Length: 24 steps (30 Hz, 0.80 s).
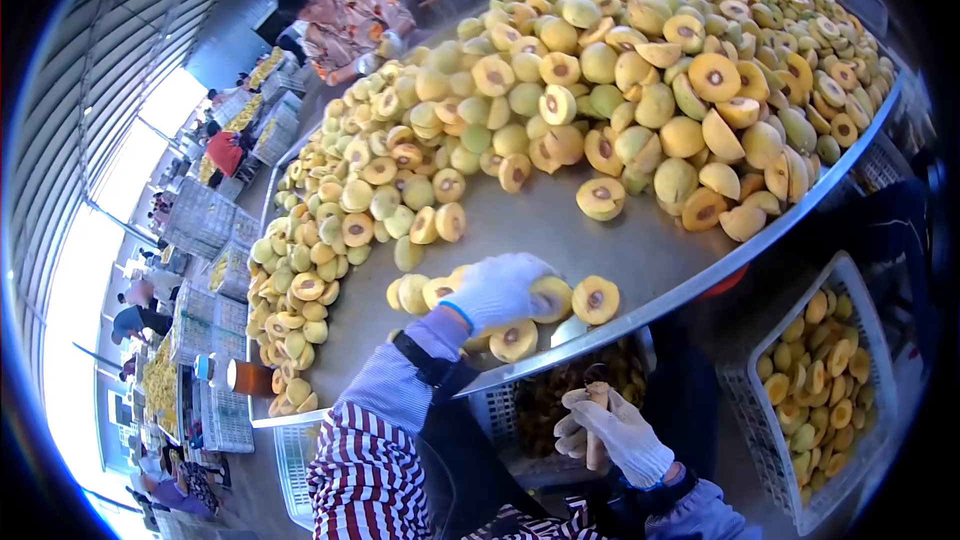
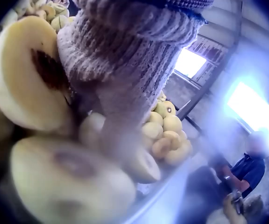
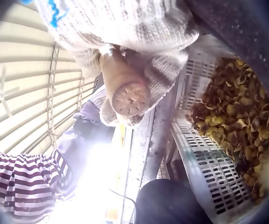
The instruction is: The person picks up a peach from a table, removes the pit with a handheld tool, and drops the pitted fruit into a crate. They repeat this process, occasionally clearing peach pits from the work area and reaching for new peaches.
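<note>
My gloved left hand (image 1: 505,290) reaches over a row of yellow peach halves near the metal table's front rim. One peach half (image 1: 551,300) lies under its fingers, and another peach half (image 1: 597,300) with a brown pit faces up just beyond. In the left wrist view the fingertips are blurred among large peach halves (image 2: 69,182), so I cannot tell whether they grip one. Below the rim, my gloved right hand (image 1: 625,440) grips a wooden-handled pitting tool (image 1: 597,430) with a dark curved loop at its top. Its round handle end (image 3: 131,99) shows in the right wrist view.
A big heap of peach halves (image 1: 640,70) covers the table's far side, bounded by a raised metal rim (image 1: 790,215). Beneath the rim is a crate of brownish scraps (image 3: 241,121). Another white crate (image 1: 750,410) holds peach halves at right. People work at other tables behind.
</note>
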### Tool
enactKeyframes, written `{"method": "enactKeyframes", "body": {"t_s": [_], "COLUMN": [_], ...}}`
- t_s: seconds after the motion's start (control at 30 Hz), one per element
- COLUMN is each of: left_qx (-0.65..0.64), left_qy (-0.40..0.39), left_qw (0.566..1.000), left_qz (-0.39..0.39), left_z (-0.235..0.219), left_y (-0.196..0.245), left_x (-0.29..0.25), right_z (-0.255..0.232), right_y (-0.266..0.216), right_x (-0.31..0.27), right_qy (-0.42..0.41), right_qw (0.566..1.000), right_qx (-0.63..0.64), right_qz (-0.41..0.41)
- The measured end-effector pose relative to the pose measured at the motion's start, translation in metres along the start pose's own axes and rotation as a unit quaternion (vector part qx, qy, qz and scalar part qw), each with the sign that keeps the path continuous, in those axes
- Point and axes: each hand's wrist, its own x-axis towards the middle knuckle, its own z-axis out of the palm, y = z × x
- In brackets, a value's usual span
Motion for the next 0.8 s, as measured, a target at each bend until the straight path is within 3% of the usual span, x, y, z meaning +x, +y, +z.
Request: {"method": "enactKeyframes", "body": {"t_s": [0.03, 0.13, 0.27, 0.37, 0.4, 0.43, 0.5, 0.57, 0.67, 0.8], "left_qx": [-0.013, 0.066, -0.140, -0.127, -0.113, -0.116, -0.126, -0.189, -0.286, -0.455], "left_qy": [-0.025, 0.028, 0.156, 0.181, 0.139, 0.018, -0.072, 0.024, 0.050, 0.195], "left_qw": [0.999, 0.997, 0.976, 0.973, 0.979, 0.981, 0.982, 0.981, 0.953, 0.868], "left_qz": [-0.026, -0.017, -0.054, -0.068, -0.096, -0.152, -0.123, -0.032, -0.088, -0.035], "left_z": [-0.005, 0.002, -0.004, -0.013, -0.015, -0.025, -0.021, 0.013, 0.019, 0.037], "left_y": [0.006, 0.011, 0.021, 0.034, 0.041, 0.050, 0.054, 0.048, 0.063, 0.070], "left_x": [-0.004, -0.015, -0.061, -0.125, -0.145, -0.164, -0.206, -0.238, -0.261, -0.279], "right_z": [0.000, 0.001, 0.012, 0.009, 0.005, 0.005, 0.009, 0.007, 0.006, 0.017], "right_y": [-0.001, 0.003, 0.002, 0.009, 0.015, 0.015, 0.013, 0.016, 0.022, 0.036], "right_x": [0.000, 0.004, 0.000, 0.001, 0.003, 0.005, 0.005, 0.007, 0.004, -0.010], "right_qy": [0.000, 0.006, 0.016, 0.014, 0.017, 0.022, 0.039, 0.056, 0.026, -0.015], "right_qw": [1.000, 0.999, 0.999, 0.997, 0.996, 0.994, 0.988, 0.979, 0.977, 0.974], "right_qx": [-0.007, -0.029, -0.049, -0.073, -0.082, -0.089, -0.140, -0.185, -0.205, -0.216], "right_qz": [-0.005, -0.018, -0.013, -0.032, -0.041, -0.051, -0.052, -0.059, -0.056, -0.063]}}
